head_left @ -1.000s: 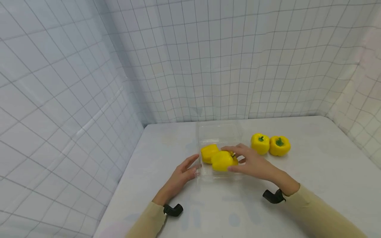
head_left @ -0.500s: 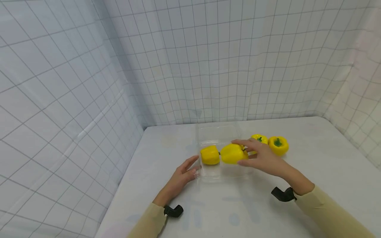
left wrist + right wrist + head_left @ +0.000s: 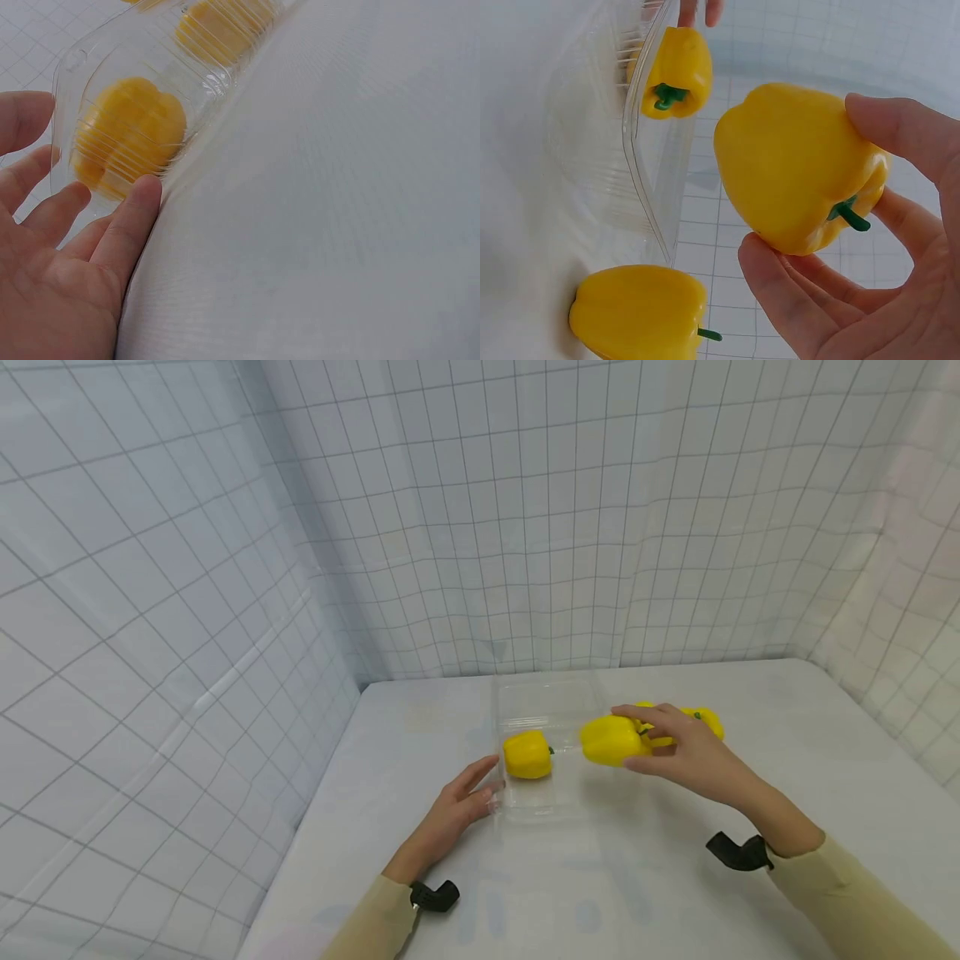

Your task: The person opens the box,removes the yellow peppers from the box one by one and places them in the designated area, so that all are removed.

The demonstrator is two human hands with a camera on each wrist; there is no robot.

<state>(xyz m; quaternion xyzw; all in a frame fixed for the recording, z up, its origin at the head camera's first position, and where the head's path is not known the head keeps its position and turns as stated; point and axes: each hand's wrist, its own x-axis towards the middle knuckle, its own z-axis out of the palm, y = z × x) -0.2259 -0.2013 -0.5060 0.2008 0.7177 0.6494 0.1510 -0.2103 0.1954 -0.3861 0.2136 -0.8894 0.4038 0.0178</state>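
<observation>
A yellow bell pepper [image 3: 795, 169] with a short green stem is pinched between the thumb and fingers of my right hand [image 3: 693, 752]. In the head view it hangs over the right end of a clear plastic container [image 3: 536, 815]. Another yellow bell pepper [image 3: 527, 756] lies on its side in the container's left part, its stem to the right. My left hand [image 3: 453, 806] is at the container's left wall. Its fingertips touch the clear plastic in the left wrist view, the fingers [image 3: 131, 225] loosely extended.
To the right of the container, more yellow peppers [image 3: 708, 720] stand on the white table [image 3: 555, 893], partly hidden behind my right hand. The container's raised clear lid [image 3: 551, 695] is at its back. White grid-lined curtains [image 3: 487, 527] close off the back and sides.
My right hand has carried its pepper rightward, from over the container's middle to its right end, uncovering the pepper lying inside. My left hand has stayed at the left wall.
</observation>
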